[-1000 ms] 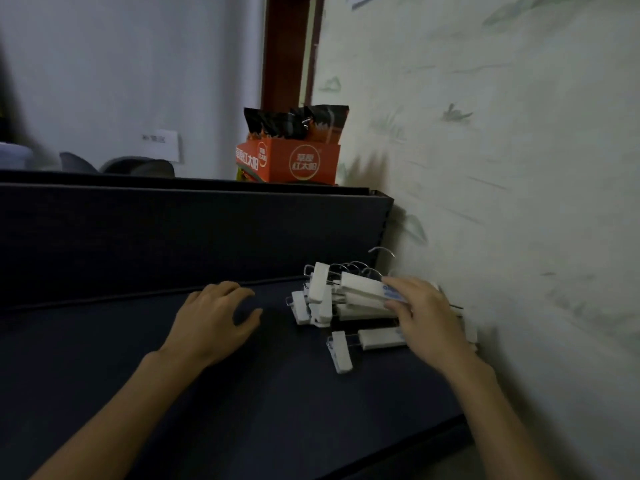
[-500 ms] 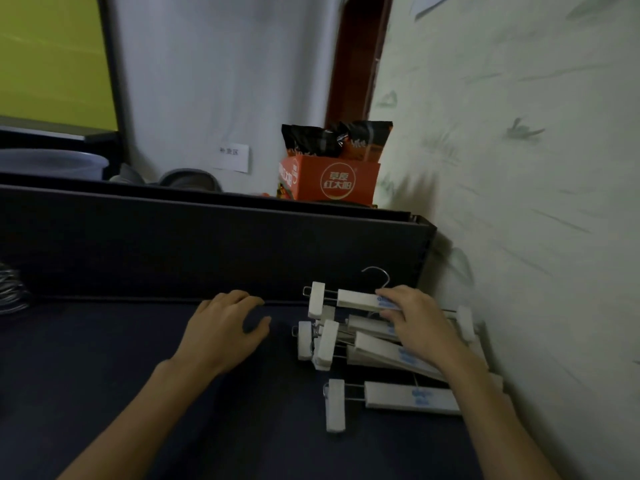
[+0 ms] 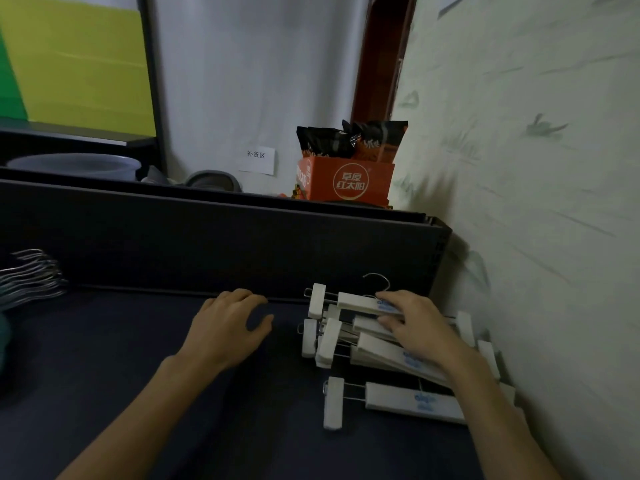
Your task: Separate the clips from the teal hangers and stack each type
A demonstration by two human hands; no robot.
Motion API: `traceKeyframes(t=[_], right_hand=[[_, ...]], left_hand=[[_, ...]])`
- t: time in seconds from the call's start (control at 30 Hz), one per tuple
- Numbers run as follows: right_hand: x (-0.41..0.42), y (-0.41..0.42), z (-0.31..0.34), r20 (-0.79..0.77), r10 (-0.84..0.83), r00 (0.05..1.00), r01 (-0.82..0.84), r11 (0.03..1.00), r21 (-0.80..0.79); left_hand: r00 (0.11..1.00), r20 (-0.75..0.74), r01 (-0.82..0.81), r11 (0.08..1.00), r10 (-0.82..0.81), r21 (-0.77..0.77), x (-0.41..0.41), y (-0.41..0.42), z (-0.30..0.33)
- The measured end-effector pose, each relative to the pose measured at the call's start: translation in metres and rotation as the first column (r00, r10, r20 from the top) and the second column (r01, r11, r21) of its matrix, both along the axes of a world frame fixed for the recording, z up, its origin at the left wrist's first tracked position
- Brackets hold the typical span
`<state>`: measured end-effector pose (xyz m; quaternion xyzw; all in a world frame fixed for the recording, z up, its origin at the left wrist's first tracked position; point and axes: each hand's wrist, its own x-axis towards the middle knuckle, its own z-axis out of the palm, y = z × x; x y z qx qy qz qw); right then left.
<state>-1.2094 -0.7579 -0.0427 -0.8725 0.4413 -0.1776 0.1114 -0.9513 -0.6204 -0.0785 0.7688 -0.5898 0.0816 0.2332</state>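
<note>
Wire hooks point(image 3: 33, 271) newly visible (left), orange box point(image 3: 349, 181)

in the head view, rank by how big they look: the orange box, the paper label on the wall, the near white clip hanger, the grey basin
1. Near hanger, closest to the camera, which inflates it
2. Grey basin, partly hidden
3. Orange box, close to the basin, so unsure
4. Paper label

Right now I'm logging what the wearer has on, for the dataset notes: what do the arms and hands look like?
Both forearms are bare up to the frame's lower edge; no sleeves show. The left hand and right hand wear no gloves. I see no rings, watch or wristband, though the dim light could hide small items.
</note>
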Motion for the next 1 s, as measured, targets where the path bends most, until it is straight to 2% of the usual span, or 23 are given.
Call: traceKeyframes(t=[0.13, 0.5, 0.7, 0.83, 1.0], right_hand=[[-0.004, 0.007, 0.002, 0.034, 0.034, 0.999, -0.034, 0.999, -0.026], [-0.003, 0.045, 0.001, 0.146, 0.137, 0.98, -0.098, 0.964, -0.248], [0.013, 0.077, -0.008, 0.109, 0.166, 0.98, -0.119, 0.931, -0.345], [0.033, 0.101, -0.001, 0.055, 0.175, 0.983, -0.142, 0.916, -0.374], [0.073, 0.15, 0.007, 0.057, 0.206, 0.977, -0.164, 0.893, -0.419]], left_hand=[[1.0, -0.001, -0.008, 1.0, 0.008, 0.007, -0.003, 0.006, 0.001], [0.995, 0.018, -0.096, 0.995, 0.096, 0.008, -0.017, 0.051, -0.004], [0.986, 0.022, -0.167, 0.985, 0.166, 0.034, -0.016, 0.097, -0.013], [0.979, 0.039, -0.202, 0.979, 0.202, -0.006, -0.006, 0.125, -0.01], [0.965, 0.05, -0.253, 0.964, 0.258, -0.083, 0.018, 0.174, -0.001]])
